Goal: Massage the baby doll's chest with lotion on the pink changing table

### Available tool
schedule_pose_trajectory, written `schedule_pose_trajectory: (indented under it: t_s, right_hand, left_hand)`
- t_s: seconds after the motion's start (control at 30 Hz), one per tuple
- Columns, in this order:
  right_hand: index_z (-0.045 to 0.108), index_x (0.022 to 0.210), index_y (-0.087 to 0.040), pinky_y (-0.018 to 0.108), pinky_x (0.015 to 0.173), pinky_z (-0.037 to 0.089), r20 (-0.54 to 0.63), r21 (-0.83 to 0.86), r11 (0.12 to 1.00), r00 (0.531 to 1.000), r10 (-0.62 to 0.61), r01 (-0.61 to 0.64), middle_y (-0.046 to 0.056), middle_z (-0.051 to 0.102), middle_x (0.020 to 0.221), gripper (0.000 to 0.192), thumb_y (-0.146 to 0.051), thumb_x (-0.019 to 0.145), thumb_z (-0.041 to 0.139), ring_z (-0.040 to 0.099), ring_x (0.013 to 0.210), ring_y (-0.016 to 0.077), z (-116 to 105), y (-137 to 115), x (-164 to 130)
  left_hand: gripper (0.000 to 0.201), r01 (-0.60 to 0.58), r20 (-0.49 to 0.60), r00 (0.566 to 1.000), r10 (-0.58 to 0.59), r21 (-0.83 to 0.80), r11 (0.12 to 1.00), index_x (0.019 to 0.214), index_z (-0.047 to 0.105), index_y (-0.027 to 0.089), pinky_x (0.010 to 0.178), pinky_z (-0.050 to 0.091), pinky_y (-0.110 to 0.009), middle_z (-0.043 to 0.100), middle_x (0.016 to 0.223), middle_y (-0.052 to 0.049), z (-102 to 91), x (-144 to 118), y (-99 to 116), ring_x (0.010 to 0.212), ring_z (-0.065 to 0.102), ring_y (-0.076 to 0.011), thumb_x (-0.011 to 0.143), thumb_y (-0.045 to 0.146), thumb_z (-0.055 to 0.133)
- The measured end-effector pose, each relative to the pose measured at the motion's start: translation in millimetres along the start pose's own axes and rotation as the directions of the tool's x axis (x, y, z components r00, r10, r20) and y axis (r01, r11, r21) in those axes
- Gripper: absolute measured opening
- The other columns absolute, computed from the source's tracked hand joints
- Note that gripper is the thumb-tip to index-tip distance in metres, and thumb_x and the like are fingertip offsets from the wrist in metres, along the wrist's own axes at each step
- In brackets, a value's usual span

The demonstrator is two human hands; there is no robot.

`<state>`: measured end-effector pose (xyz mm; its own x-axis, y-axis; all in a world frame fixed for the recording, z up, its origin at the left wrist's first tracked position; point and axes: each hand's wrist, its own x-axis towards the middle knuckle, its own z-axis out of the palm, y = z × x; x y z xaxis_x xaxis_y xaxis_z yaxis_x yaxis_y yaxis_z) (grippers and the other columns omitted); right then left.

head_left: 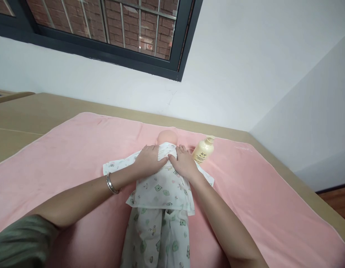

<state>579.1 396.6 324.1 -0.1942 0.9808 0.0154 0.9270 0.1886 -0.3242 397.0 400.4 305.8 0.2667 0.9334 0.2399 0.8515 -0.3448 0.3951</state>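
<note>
A baby doll (167, 137) lies stretched out in the middle, its smooth bald head at the far end. It wears a white top (164, 188) with green and brown animal prints and matching trousers (152, 238). My left hand (148, 160) rests flat on the doll's upper body at the left shoulder side, fingers extended. On the other side my right hand (186, 162) lies likewise, open on the top near the shoulder. Both thumbs point inward and nearly meet at the centre. The sleeves spread out sideways from under my hands. Whether the doll lies face up or down I cannot tell.
A pale yellow pump bottle (204, 149) stands just right of the doll, close to my right hand. Under everything is a pink cloth (258, 190) on a light wooden surface (63, 101). A white wall (231, 74) and a dark-framed window (172, 69) rise behind.
</note>
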Motion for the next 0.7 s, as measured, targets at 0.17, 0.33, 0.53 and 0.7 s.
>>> schedule_pose_trajectory:
  t_s: [0.17,0.33,0.53,0.7]
  right_hand:
    - [0.058,0.137,-0.003,0.049,0.124,0.020,-0.039,-0.107,0.994,0.999,-0.022,0.017,0.023,0.060,0.141,0.052,-0.037,0.108,0.032,0.051,0.138,0.0314,-3,-15,-11]
    - [0.053,0.141,0.001,0.049,0.123,0.021,-0.052,-0.163,0.987,0.999,-0.015,0.007,0.027,0.054,0.147,0.058,-0.041,0.110,0.029,0.045,0.143,0.0332,-1,-26,-21]
    - [0.056,0.139,0.000,0.049,0.123,0.021,-0.069,-0.115,0.993,0.998,-0.001,-0.007,0.026,0.055,0.147,0.056,-0.040,0.108,0.032,0.045,0.144,0.0334,0,-23,-16]
    - [0.049,0.147,0.000,0.051,0.125,0.017,-0.005,-0.058,0.998,1.000,0.010,-0.010,0.025,0.045,0.156,0.061,-0.043,0.107,0.033,0.037,0.150,0.0339,-1,-21,-15]
  left_hand:
    - [0.049,0.083,0.075,0.994,-0.078,-0.079,0.993,0.110,0.068,0.017,0.086,0.054,-0.042,0.076,0.111,-0.015,-2.8,8,-5,0.103,0.071,-0.0339,0.092,0.056,0.044]
    - [0.046,0.101,0.072,0.993,-0.098,-0.046,0.994,0.105,0.068,0.017,0.087,0.053,-0.042,0.076,0.109,-0.014,-3.5,10,-3,0.102,0.071,-0.0329,0.092,0.053,0.042]
    - [0.041,0.038,0.023,0.999,-0.037,-0.005,0.999,0.102,0.064,0.017,0.088,0.052,-0.044,0.074,0.105,-0.014,-1.3,2,2,0.099,0.069,-0.0323,0.097,0.048,0.038]
    - [0.041,0.009,0.006,1.000,-0.009,0.008,1.000,0.107,0.063,0.015,0.091,0.052,-0.045,0.073,0.111,-0.017,-0.4,-2,2,0.106,0.068,-0.0330,0.099,0.044,0.036]
